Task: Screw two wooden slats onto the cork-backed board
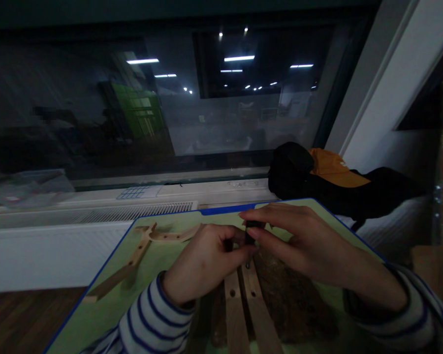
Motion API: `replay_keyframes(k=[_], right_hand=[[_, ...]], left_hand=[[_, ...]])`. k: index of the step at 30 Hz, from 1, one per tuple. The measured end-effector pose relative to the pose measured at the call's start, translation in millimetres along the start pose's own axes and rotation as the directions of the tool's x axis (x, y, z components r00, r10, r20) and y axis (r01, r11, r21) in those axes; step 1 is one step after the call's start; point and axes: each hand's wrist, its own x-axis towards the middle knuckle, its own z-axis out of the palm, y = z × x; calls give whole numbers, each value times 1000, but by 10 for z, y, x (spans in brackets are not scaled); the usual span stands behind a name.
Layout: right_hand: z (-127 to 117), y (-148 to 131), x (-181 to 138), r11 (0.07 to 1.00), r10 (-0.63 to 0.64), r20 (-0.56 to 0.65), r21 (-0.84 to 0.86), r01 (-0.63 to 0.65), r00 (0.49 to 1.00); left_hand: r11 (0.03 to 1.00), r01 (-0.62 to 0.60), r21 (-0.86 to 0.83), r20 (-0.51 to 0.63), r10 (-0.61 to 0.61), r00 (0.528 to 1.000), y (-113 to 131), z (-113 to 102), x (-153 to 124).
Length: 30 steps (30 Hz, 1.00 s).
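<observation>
My left hand point(203, 263) and my right hand point(302, 243) meet over a green mat point(107, 309) with a blue edge. Both pinch a small dark part point(251, 231) held upright between their fingertips. A thin pin under the dark part points down at the end of a wooden slat point(260, 314). A second wooden slat point(234, 314) with holes lies beside it, under my left hand. Both wrists wear blue and white striped sleeves.
A wooden assembly of joined slats point(140, 248) lies on the mat's left part. A dark brown patch point(295, 305) lies under my right forearm. A black bag with an orange cap point(334, 169) rests by the window sill. A white radiator grille point(133, 212) runs beneath the dark window.
</observation>
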Motion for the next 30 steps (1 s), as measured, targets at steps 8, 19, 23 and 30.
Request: replay_keyframes(k=[8, 19, 23, 30], right_hand=[[12, 17, -15, 998, 50, 14, -40, -49, 999], [17, 37, -15, 998, 48, 10, -38, -47, 999], [23, 24, -15, 998, 40, -11, -39, -40, 999], [21, 6, -8, 1000, 15, 5, 24, -16, 1000]], left_hand=[[999, -19, 49, 28, 18, 999, 14, -6, -23], [1000, 18, -9, -6, -18, 1000, -22, 13, -15], [999, 45, -25, -26, -46, 999, -14, 9, -6], [999, 22, 24, -8, -22, 1000, -15, 10, -3]])
